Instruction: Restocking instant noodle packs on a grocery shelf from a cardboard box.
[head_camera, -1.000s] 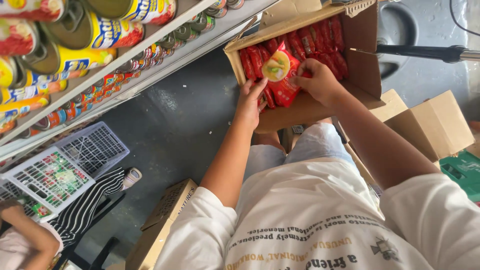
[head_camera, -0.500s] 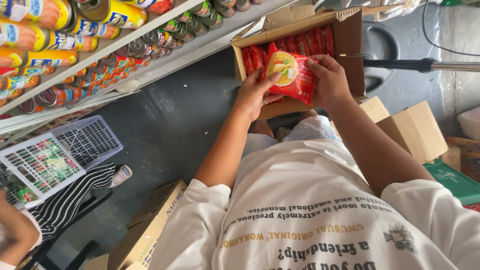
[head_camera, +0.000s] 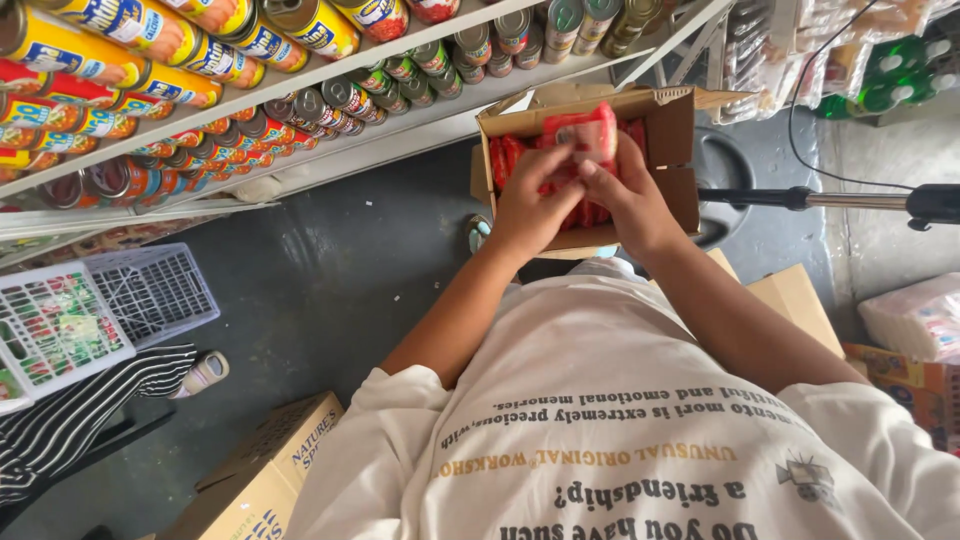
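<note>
Left hand (head_camera: 528, 212) and right hand (head_camera: 628, 200) both clasping a red packet (head_camera: 590, 135), above the open cardboard box (head_camera: 668, 130) of red packets.

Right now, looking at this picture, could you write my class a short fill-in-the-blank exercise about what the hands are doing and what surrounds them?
1. The left hand and the right hand together grip a ____ packet.
2. More such packets sit inside an open ____ box.
3. The white shelves hold rows of ____.
4. On the dark floor at the left lies a white plastic ____.

Missing words: red; cardboard; cans; basket
</note>
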